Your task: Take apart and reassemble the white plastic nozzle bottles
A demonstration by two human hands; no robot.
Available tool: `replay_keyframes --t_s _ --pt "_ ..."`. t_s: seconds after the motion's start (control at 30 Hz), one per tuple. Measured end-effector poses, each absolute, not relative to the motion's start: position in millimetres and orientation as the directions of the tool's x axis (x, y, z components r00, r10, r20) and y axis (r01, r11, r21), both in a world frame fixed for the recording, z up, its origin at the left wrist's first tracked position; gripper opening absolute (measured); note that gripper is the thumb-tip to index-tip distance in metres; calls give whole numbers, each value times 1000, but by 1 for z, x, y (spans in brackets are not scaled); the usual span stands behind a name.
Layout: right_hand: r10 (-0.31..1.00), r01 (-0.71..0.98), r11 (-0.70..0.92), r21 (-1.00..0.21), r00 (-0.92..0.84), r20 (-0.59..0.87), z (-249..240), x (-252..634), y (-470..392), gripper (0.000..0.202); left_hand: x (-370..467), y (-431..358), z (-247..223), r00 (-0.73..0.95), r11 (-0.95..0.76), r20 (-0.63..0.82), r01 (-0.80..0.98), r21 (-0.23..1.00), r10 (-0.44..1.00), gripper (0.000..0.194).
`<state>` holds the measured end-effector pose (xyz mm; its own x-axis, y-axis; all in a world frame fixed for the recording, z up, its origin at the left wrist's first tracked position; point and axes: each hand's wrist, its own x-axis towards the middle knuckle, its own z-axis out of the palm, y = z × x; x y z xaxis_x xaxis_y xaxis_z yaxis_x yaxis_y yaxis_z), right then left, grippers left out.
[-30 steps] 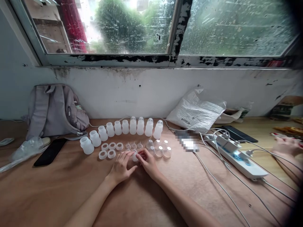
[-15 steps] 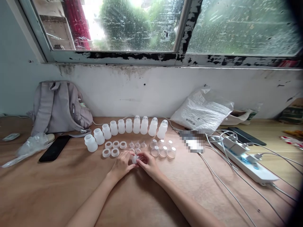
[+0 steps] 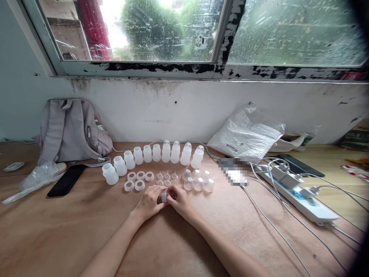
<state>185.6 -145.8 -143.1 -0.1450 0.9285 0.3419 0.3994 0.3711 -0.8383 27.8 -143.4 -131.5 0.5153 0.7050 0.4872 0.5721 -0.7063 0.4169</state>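
A small white ribbed ring (image 3: pixel 164 196) is held on edge between my two hands. My left hand (image 3: pixel 149 200) grips it from the left, fingers curled over its top and thumb below. The fingers of my right hand (image 3: pixel 178 198) press at its right side; any part inside the ring is hidden by them. Just beyond lie clear teats (image 3: pixel 167 176), with more white rings (image 3: pixel 140 176) to their left and clear domed caps (image 3: pixel 198 184) to their right. Behind stands a curved row of frosted bottles (image 3: pixel 147 154); those at its right end wear clear caps.
At the left are a grey backpack (image 3: pixel 69 130), a black phone (image 3: pixel 67 181) and a plastic bag (image 3: pixel 43 177). A silvery package (image 3: pixel 245 134), a white power strip (image 3: pixel 302 204) and loose cables are on the right.
The ring between my hands has turned so its ribbed side shows more. My right fingers have drawn closer together against it.
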Motion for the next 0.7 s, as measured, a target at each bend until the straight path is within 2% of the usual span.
replay_keyframes --t_s 0.17,0.37,0.53,0.7 --pt "903 408 430 -806 -190 386 -143 185 -147 19 26 -143 -129 529 -707 475 586 394 703 37" --pt "826 530 556 -640 -272 493 -138 194 -152 31 18 -140 -126 520 -683 458 642 348 721 35" --pt "845 713 459 -530 -166 509 -143 202 -145 33 6 -131 -128 410 -575 465 761 300 785 27" --pt "890 787 341 -514 -95 446 -149 204 -141 29 -1 -123 -134 306 -476 499 840 259 811 30"
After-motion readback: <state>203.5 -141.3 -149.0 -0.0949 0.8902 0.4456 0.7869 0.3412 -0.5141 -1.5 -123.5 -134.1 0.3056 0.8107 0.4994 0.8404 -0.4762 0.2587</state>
